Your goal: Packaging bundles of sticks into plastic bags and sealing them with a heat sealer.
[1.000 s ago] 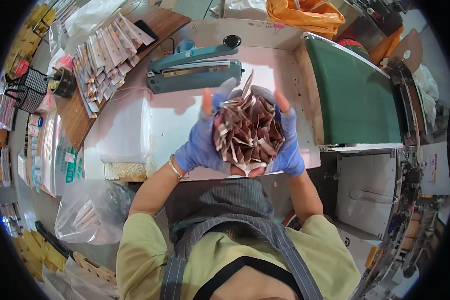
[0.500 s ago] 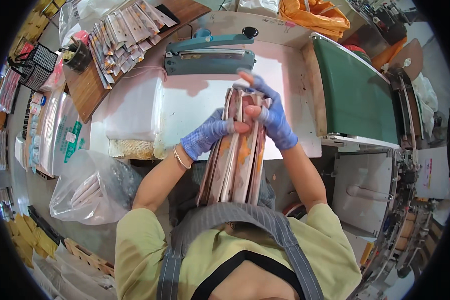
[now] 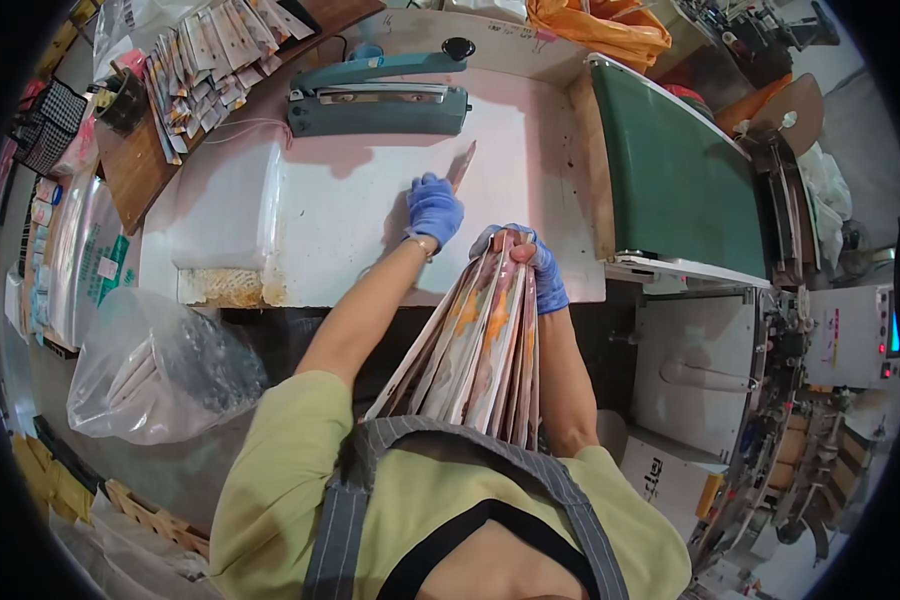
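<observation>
In blue fingerless-tipped gloves, both hands are at the front of the white worktable. A bundle of long, narrow flat packets (image 3: pixel 488 318), printed pinkish-brown with orange patches, fans out toward my apron. My right hand (image 3: pixel 542 272) is closed around the bundle's far end, its thumb across the top. Over the tabletop, left of and beyond the bundle, my left hand (image 3: pixel 435 212) is closed on a slim packet (image 3: pixel 465 166). That packet points away from me, seen nearly edge-on; most of it is hidden by the hand.
Beyond my left hand stands a grey-blue bar heat sealer (image 3: pixel 380 108). A stack of clear plastic sheets (image 3: pixel 232 205) is at left. More packets (image 3: pixel 210 65) cover a wooden board (image 3: pixel 135 190) at far left. A green conveyor belt (image 3: pixel 680 180) borders the right. A plastic bag (image 3: pixel 155 375) hangs lower left.
My left hand has left the bundle and moved out over the table with a slim packet. My right hand keeps hold of the bundle, which has fanned wider. The view has shifted slightly.
</observation>
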The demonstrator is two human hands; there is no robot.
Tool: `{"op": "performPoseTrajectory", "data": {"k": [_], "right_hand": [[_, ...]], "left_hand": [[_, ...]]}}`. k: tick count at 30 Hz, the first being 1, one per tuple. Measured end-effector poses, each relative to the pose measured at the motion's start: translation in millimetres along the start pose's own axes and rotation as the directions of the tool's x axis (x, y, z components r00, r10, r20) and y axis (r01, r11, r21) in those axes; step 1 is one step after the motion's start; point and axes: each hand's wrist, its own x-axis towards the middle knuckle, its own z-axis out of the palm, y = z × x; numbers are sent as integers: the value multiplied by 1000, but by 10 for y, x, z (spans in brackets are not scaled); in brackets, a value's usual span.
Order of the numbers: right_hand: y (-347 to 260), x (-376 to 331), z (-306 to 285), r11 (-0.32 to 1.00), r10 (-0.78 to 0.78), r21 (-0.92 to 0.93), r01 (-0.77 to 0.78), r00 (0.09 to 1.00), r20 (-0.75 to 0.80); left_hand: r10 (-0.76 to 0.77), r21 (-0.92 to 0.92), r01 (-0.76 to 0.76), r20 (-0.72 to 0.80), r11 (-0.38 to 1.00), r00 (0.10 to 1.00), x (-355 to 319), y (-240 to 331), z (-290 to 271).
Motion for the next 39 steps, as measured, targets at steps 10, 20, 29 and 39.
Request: {"op": "performPoseTrajectory", "data": {"k": [10,20,29,39], "right_hand": [[261,600,652,944,248,165,-286,944,217],[876,1097,852,892,385,75,-445,837,389],[969,1164,750,912,369,36,-410,852,372],[1263,1245,681,909,417,-76,-410,893,166]], "left_hand": [[378,-908,344,413,238,829,-2084,-881,-573],[-374,0,374,44,927,926,-1352,-2612,-1482],[-76,-290,29,-152,957,985,-773,-3137,-1538],[16,-670,-173,-234,722,972,-778,-1943,-1433]]}}
